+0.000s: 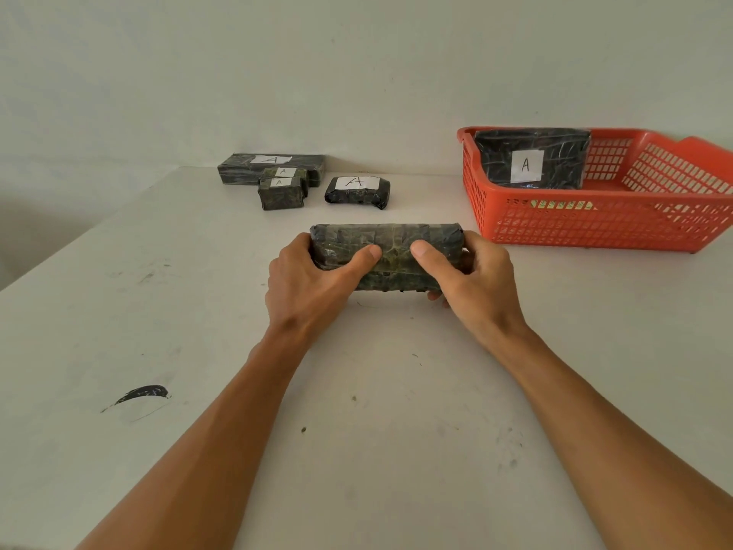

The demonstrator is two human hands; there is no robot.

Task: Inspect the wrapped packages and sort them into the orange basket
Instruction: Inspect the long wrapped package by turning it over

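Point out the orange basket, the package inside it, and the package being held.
orange basket (595,226): head view, front mesh wall.
package in the basket (555,152): head view, dark wrap right of its label.
held package (390,236): head view, top face between the hands.

Light looks soft and even to me, kinda flat daylight, a bit dim with a greenish-grey cast. Shadows are faint, just a soft one under the package (386,252) and hands. Slight sheen on the plastic wrap. Wide-angle lens bends the table (198,311) edges, and the far left corner goes murky. Focus is decent, mildly soft overall.
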